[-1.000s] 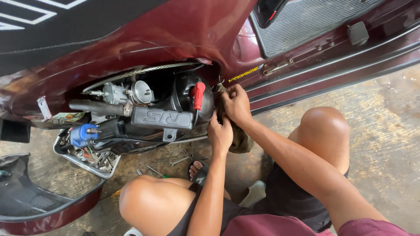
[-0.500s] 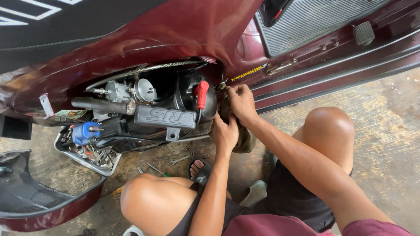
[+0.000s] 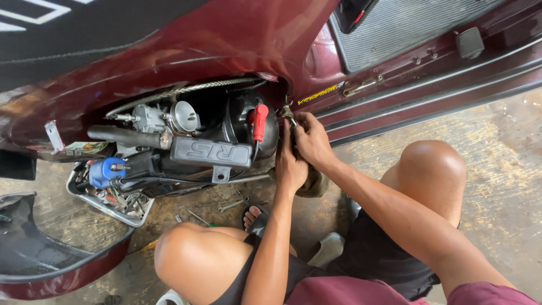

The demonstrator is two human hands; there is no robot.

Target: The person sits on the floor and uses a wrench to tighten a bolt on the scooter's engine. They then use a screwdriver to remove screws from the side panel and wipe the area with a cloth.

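Note:
A maroon scooter [image 3: 214, 39] stands with its side panel off, exposing the black engine [image 3: 226, 141] with a red lever [image 3: 259, 121] and a carburettor [image 3: 169, 118]. Both my hands work at the right edge of the engine bay. My right hand [image 3: 313, 141] pinches a small metal fitting [image 3: 287, 112] at the body edge. My left hand [image 3: 291, 165] is pressed just below and left of it, back toward me, fingertips hidden against the engine. A brownish rag-like lump [image 3: 315, 183] sits under both hands.
A metal tray [image 3: 104, 206] of bolts and small parts lies on the concrete floor [image 3: 497, 169] under the engine. Loose wrenches [image 3: 231, 206] lie by my sandalled foot [image 3: 255, 217]. The detached maroon panel [image 3: 51, 254] rests at the lower left. My knees [image 3: 192, 254] flank the spot.
My left hand has slid up slightly, closer to my right hand. Both hands stay at the same fitting; the view has shifted a little.

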